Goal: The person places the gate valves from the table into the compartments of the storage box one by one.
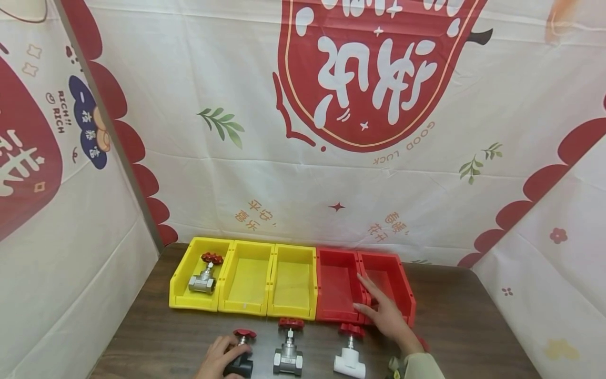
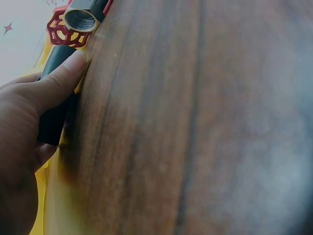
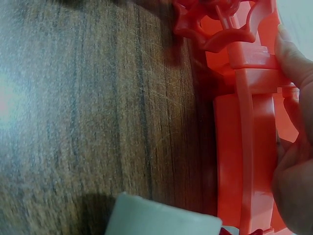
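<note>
Since the fat pipe [image 2: 52, 122] is likely easy to grab, the left hand [image 1: 219, 359] holds the black valve [image 1: 243, 365] by it, near the yellow bins [image 1: 246, 279]. The right hand [image 1: 389, 317] spreads wide at the red bins [image 1: 338, 284].

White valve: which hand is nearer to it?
Right hand, at the red bins just beyond the white valve; the left hand grips the black valve, farther left.

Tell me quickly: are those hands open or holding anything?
Left hand: closed, holding the black valve.
Right hand: open, at the red bins; whether it touches them is unclear.
</note>
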Available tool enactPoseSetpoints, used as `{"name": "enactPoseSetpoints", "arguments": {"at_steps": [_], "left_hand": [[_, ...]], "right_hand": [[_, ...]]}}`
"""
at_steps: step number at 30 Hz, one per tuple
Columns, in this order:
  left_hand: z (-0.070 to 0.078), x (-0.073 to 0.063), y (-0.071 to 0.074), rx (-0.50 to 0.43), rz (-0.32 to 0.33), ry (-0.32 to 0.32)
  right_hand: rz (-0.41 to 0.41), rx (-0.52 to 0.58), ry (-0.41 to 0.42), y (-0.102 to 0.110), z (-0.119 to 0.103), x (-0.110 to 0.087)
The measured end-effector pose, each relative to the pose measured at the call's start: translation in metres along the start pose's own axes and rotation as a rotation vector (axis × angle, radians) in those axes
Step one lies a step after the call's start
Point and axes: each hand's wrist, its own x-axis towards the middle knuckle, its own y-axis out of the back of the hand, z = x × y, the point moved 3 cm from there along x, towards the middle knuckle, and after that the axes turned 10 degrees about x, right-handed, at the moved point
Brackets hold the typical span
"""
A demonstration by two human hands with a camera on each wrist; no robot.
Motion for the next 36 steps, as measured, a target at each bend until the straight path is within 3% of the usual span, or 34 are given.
{"name": "enactPoseSetpoints", "arguments": {"at_steps": [5, 14, 19, 23, 29, 36], "left_hand": [[0.0015, 0.0003, 0.0002, 0.049, 0.028, -0.014], [0.0040, 0.0026, 0.0033, 0.026, -0.080, 0.077], [0.0034, 0.0026, 0.0036, 0.002, -0.104, 0.079], [0.0028, 0.0021, 0.0020, 0.020, -0.065, 0.055], [0.0023, 0.0009, 0.0001, 0.077, 0.059, -0.033], [-0.0001, 0.0010, 0.0000, 0.083, 0.078, -0.062]], "right_hand": [[0.001, -0.003, 0.008, 0.0002, -0.0006, -0.0004], [0.006, 0.006, 0.003, -0.0010, 0.0004, -0.0010], [0.004, 0.007, 0.000, -0.0015, 0.0006, -0.0006], [0.006, 0.005, 0.004, -0.0012, -0.0001, -0.0004], [0.005, 0.009, 0.009, -0.0006, -0.0005, -0.0006], [0.006, 0.007, 0.010, -0.0009, -0.0007, -0.0008]]}}
